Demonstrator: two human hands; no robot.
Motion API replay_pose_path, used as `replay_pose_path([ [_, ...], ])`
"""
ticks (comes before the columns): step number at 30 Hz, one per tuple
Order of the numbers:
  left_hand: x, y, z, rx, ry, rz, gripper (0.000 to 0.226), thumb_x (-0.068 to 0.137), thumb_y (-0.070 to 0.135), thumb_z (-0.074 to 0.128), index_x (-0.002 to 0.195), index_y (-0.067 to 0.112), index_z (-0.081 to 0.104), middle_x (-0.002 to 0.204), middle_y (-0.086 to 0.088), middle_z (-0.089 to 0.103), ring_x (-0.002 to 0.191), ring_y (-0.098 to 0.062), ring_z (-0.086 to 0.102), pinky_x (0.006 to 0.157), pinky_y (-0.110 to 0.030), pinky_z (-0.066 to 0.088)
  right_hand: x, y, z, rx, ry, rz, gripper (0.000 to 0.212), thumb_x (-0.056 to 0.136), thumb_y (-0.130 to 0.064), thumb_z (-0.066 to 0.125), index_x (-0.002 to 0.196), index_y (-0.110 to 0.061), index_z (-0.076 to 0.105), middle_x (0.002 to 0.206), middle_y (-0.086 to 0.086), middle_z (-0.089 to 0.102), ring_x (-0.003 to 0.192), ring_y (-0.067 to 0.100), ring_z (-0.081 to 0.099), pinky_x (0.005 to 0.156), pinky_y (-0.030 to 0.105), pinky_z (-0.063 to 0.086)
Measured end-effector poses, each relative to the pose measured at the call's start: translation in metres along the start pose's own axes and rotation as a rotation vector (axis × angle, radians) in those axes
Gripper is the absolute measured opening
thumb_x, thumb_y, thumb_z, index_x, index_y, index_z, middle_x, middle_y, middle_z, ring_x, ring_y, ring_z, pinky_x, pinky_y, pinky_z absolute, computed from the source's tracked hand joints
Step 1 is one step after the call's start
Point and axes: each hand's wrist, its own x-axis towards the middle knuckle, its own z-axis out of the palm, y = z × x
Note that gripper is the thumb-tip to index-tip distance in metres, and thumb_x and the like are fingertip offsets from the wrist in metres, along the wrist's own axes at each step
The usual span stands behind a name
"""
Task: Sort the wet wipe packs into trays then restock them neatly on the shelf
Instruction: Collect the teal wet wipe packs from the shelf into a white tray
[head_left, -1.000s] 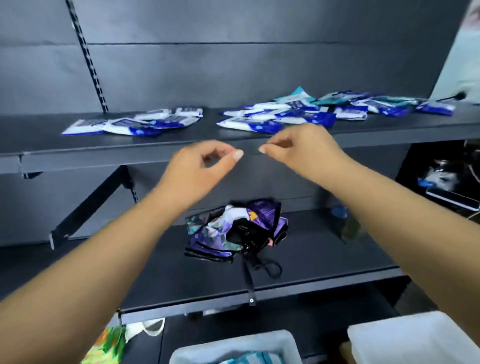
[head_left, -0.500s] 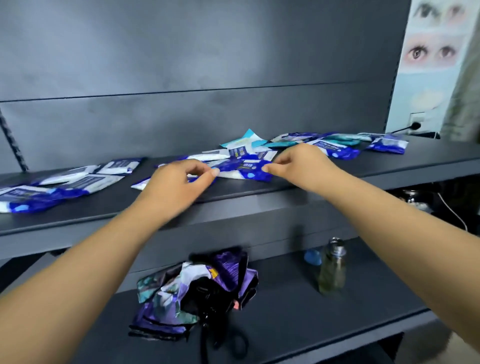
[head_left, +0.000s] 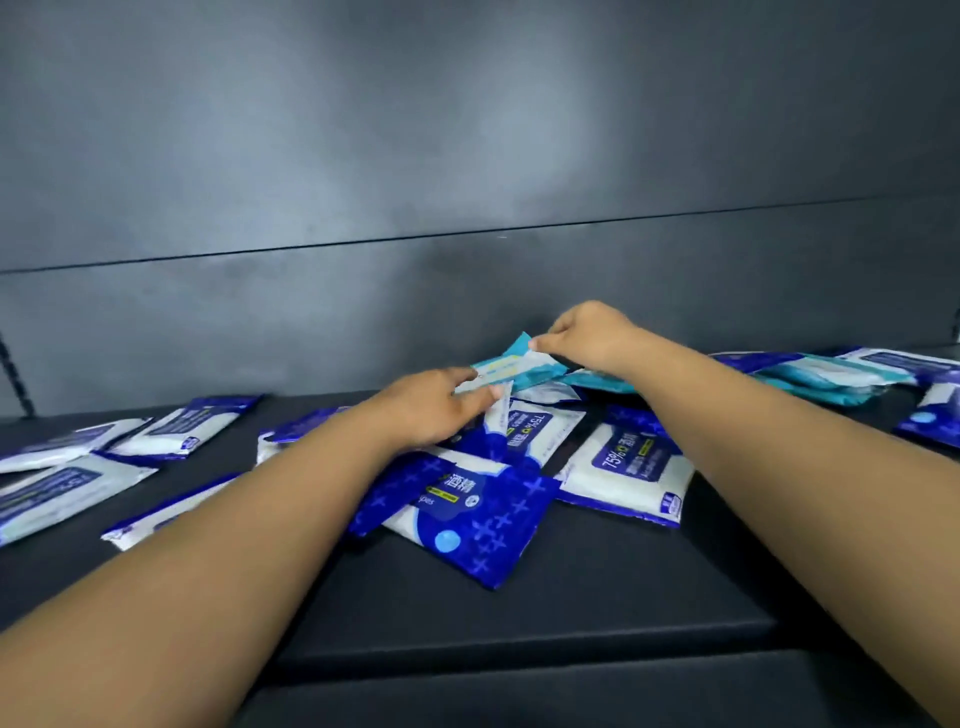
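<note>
Both arms reach over the dark shelf. Right hand pinches the upper edge of a teal wipe pack, lifted and tilted at the back of the heap. Left hand has fingers curled, thumb and fingertips at a white-and-blue pack just below the teal one; firm grasp or mere touch, cannot tell. More blue packs lie scattered flat along the shelf, left and right.
</note>
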Motion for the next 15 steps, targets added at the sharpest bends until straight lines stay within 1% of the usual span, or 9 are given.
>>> replay_pose_path([
  [2, 0.001, -0.001, 0.002, 0.094, -0.116, 0.02, 0.056, 0.094, 0.055, 0.029, 0.142, 0.027, 0.035, 0.146, 0.002, 0.04, 0.132, -0.02, 0.038, 0.104, -0.026, 0.029, 0.02, -0.003, 0.009, 0.005, -0.037, -0.051, 0.038, 0.09, -0.036, 0.056, 0.111, -0.006, 0.067, 0.116, 0.01, 0.064, 0.11, 0.026, 0.056, 0.089, 0.028, 0.042],
  [3, 0.001, -0.003, 0.001, 0.116, -0.154, 0.03, 0.054, 0.095, 0.054, 0.026, 0.142, 0.029, 0.034, 0.148, 0.004, 0.035, 0.134, -0.018, 0.034, 0.106, -0.025, 0.026, 0.029, -0.004, 0.013, 0.015, -0.052, -0.08, 0.036, 0.089, -0.036, 0.057, 0.111, -0.008, 0.067, 0.118, 0.008, 0.064, 0.112, 0.024, 0.055, 0.089, 0.027, 0.042],
  [6, -0.001, -0.01, -0.008, 0.077, -0.221, -0.009, 0.052, 0.095, 0.053, 0.023, 0.138, 0.031, 0.042, 0.144, 0.006, 0.041, 0.13, -0.015, 0.039, 0.104, -0.023, 0.027, 0.049, -0.008, 0.024, 0.078, -0.117, -0.154, 0.036, 0.09, -0.036, 0.057, 0.114, -0.01, 0.066, 0.121, 0.005, 0.062, 0.113, 0.02, 0.054, 0.085, 0.023, 0.037],
  [9, -0.003, -0.012, -0.016, 0.074, -0.249, -0.047, 0.051, 0.095, 0.053, 0.025, 0.132, 0.029, 0.049, 0.139, 0.005, 0.047, 0.124, -0.015, 0.045, 0.1, -0.022, 0.03, 0.065, -0.012, 0.037, 0.069, -0.227, -0.175, 0.04, 0.092, -0.042, 0.051, 0.119, -0.014, 0.062, 0.126, 0.003, 0.059, 0.115, 0.019, 0.052, 0.094, 0.025, 0.036],
  [10, -0.003, -0.011, -0.018, 0.095, -0.257, -0.058, 0.051, 0.095, 0.054, 0.025, 0.131, 0.027, 0.051, 0.135, 0.005, 0.05, 0.119, -0.015, 0.048, 0.096, -0.022, 0.033, 0.069, -0.012, 0.04, 0.017, -0.284, -0.17, 0.042, 0.093, -0.044, 0.048, 0.121, -0.015, 0.061, 0.127, 0.002, 0.057, 0.116, 0.019, 0.051, 0.097, 0.028, 0.036],
  [12, -0.004, -0.011, -0.023, 0.138, -0.258, -0.111, 0.054, 0.095, 0.055, 0.023, 0.127, 0.024, 0.053, 0.125, 0.003, 0.055, 0.104, -0.016, 0.051, 0.082, -0.023, 0.036, 0.078, -0.011, 0.045, -0.129, -0.391, -0.15, 0.047, 0.092, -0.05, 0.045, 0.121, -0.015, 0.058, 0.13, 0.002, 0.054, 0.115, 0.021, 0.051, 0.101, 0.034, 0.038],
  [13, -0.005, -0.013, -0.025, 0.148, -0.258, -0.134, 0.055, 0.094, 0.056, 0.023, 0.127, 0.024, 0.053, 0.126, 0.002, 0.055, 0.103, -0.016, 0.051, 0.08, -0.023, 0.036, 0.081, -0.01, 0.046, -0.185, -0.428, -0.129, 0.051, 0.091, -0.053, 0.046, 0.121, -0.014, 0.057, 0.129, 0.004, 0.054, 0.114, 0.023, 0.053, 0.101, 0.036, 0.039],
  [15, -0.006, -0.016, -0.026, 0.155, -0.28, -0.157, 0.053, 0.094, 0.057, 0.024, 0.128, 0.027, 0.052, 0.132, 0.003, 0.052, 0.115, -0.016, 0.049, 0.088, -0.024, 0.033, 0.082, -0.005, 0.041, -0.191, -0.478, -0.052, 0.056, 0.086, -0.058, 0.05, 0.117, -0.013, 0.058, 0.123, 0.006, 0.058, 0.109, 0.026, 0.057, 0.099, 0.038, 0.043],
])
